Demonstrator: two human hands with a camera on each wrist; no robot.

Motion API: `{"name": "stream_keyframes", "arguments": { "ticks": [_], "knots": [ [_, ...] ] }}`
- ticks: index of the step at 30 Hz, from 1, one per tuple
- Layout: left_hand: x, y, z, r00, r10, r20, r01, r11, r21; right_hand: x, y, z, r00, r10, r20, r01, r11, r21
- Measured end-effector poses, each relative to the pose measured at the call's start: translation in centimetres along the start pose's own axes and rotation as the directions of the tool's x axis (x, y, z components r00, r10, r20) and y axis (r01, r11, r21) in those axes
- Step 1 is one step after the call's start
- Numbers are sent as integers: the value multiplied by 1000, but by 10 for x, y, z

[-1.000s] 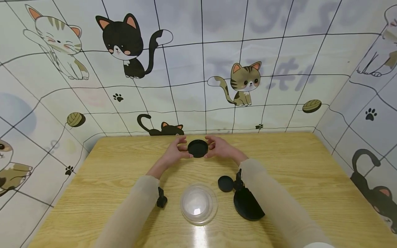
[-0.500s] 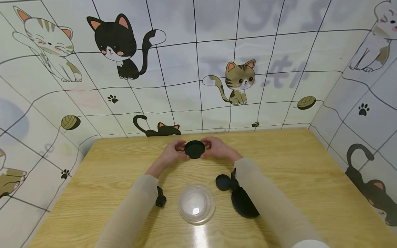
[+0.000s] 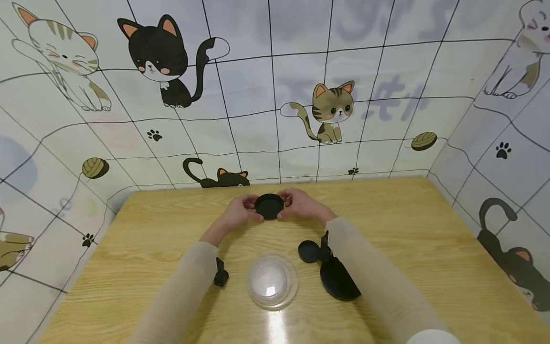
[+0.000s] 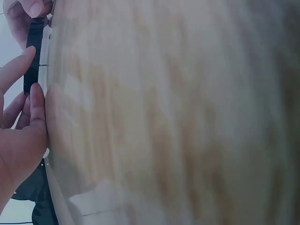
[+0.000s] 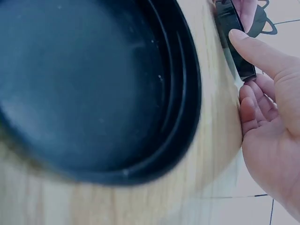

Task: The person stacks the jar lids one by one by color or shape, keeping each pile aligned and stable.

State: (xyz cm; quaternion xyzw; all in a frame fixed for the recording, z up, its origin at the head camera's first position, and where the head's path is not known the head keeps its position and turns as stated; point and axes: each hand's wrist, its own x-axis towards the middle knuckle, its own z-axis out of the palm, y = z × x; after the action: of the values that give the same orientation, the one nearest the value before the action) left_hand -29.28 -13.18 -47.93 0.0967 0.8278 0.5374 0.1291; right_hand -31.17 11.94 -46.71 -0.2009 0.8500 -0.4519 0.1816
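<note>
A small round black lid with a raised rim (image 3: 269, 207) is near the back edge of the wooden table, its hollow side up. My left hand (image 3: 238, 211) grips its left side, thumb at the front and fingers behind. On the opposite side my right hand (image 3: 302, 205) holds the rim in a mirrored way. Seen edge-on in the left wrist view, the lid (image 4: 33, 77) is a thin dark band between the fingers. The right wrist view shows it (image 5: 229, 28) under the right thumb, close over the tabletop.
A clear round plastic container (image 3: 272, 282) stands front centre on the table (image 3: 172, 210). Right of it lie a small black disc (image 3: 308, 251) and a larger round black piece (image 3: 337, 279), partly covered by the right sleeve. Behind the table rises a cat-print wall covering (image 3: 258, 134).
The head view has turned slightly right, shifting everything a little to the left in it. Both hands and the lid keep nearly the same places on the table.
</note>
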Motion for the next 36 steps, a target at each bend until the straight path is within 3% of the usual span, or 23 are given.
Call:
{"name": "stream_keyframes", "arguments": {
  "ticks": [8,13,18,25,36],
  "knots": [
    [-10,13,-3,999,19,26,-15,990,-144,-7,-10,-8,998,-58,-27,59,998,20],
    [-19,28,-1,997,69,22,-64,985,-161,-22,-19,-18,993,-106,-52,105,994,-19],
    [-36,49,5,994,111,12,-107,980,-170,-46,-32,-30,987,-152,-54,149,987,-53],
    [-63,72,25,988,156,16,-147,960,-238,-88,-38,-39,973,-210,-90,209,978,-26],
    [-97,89,68,977,205,57,-176,928,-327,-155,-32,-37,960,-240,-145,237,971,-42]
  ]
}}
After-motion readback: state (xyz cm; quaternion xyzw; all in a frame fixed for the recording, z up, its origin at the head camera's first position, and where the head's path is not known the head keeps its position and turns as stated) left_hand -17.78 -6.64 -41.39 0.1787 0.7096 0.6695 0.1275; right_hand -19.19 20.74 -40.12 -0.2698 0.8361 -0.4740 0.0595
